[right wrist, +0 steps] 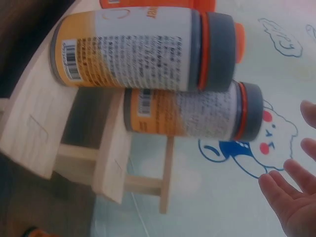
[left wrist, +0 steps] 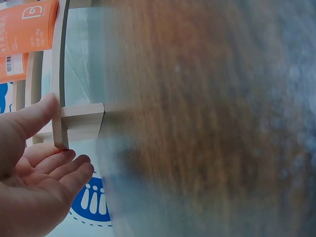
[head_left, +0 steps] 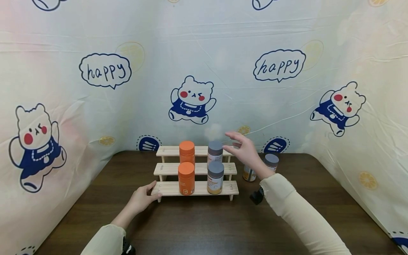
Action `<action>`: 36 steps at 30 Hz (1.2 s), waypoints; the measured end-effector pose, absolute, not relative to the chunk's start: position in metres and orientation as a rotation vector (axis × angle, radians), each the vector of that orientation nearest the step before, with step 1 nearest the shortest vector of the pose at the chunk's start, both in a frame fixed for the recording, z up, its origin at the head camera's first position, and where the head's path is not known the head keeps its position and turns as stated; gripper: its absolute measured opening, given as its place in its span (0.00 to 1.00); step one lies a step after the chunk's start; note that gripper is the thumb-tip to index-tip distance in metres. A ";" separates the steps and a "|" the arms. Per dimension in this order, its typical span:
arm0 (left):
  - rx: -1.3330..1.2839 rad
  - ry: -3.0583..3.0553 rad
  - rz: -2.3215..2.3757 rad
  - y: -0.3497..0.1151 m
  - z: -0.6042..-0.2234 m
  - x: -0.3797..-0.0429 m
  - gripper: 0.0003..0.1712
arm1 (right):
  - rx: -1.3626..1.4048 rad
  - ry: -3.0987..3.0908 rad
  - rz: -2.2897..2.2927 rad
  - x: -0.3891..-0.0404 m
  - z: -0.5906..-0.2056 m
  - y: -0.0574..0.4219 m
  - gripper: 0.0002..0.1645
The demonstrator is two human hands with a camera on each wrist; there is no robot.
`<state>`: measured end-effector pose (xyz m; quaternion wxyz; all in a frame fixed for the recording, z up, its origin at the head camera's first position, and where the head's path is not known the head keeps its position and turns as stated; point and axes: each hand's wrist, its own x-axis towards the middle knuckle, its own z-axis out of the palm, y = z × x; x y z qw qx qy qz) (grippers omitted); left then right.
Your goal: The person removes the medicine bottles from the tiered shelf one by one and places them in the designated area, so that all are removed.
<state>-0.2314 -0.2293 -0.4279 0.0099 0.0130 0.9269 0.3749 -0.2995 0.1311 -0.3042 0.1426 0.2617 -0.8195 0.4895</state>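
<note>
A three-tier wooden stand sits on the table. My left hand holds the left end of its lowest board; in the left wrist view the thumb lies on the board and the fingers are around its end. My right hand is beside the rear grey-lidded jar, fingers spread and holding nothing. A front grey-lidded jar stands on the lowest tier, next to a front orange jar. Behind it, on the middle tier, is a rear orange jar.
Two more jars stand on the dark wooden table right of the stand: one grey-lidded jar and another jar, both partly hidden by the right arm. A printed cloth hangs behind and at both sides.
</note>
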 end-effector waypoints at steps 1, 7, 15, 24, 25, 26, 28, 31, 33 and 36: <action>0.040 2.894 1.171 -0.229 -0.428 -0.232 0.42 | 0.757 -2.367 1.413 -0.300 -0.306 0.129 0.29; 0.038 2.891 1.188 -0.230 -0.431 -0.233 0.42 | 0.751 -2.393 1.456 -0.300 -0.313 0.115 0.28; 0.029 2.883 1.194 -0.230 -0.430 -0.232 0.41 | 0.743 -2.444 1.393 -0.309 -0.326 0.107 0.26; 0.026 2.879 1.194 -0.230 -0.429 -0.232 0.41 | 0.722 -2.419 1.449 -0.311 -0.334 0.101 0.22; 0.022 2.876 1.197 -0.230 -0.429 -0.232 0.41 | 0.717 -2.415 1.458 -0.311 -0.334 0.101 0.22; 0.022 2.876 1.197 -0.230 -0.429 -0.232 0.41 | 0.711 -2.414 1.461 -0.311 -0.335 0.101 0.22; 0.020 2.873 1.201 -0.230 -0.430 -0.232 0.41 | 0.704 -2.412 1.464 -0.311 -0.336 0.101 0.22; 0.020 2.875 1.202 -0.230 -0.429 -0.232 0.42 | 0.696 -2.409 1.458 -0.311 -0.336 0.100 0.21; 0.025 2.878 1.197 -0.230 -0.430 -0.232 0.42 | 0.694 -2.407 1.450 -0.311 -0.336 0.100 0.21; 0.029 2.881 1.193 -0.230 -0.430 -0.233 0.41 | 0.700 -2.399 1.439 -0.312 -0.337 0.099 0.21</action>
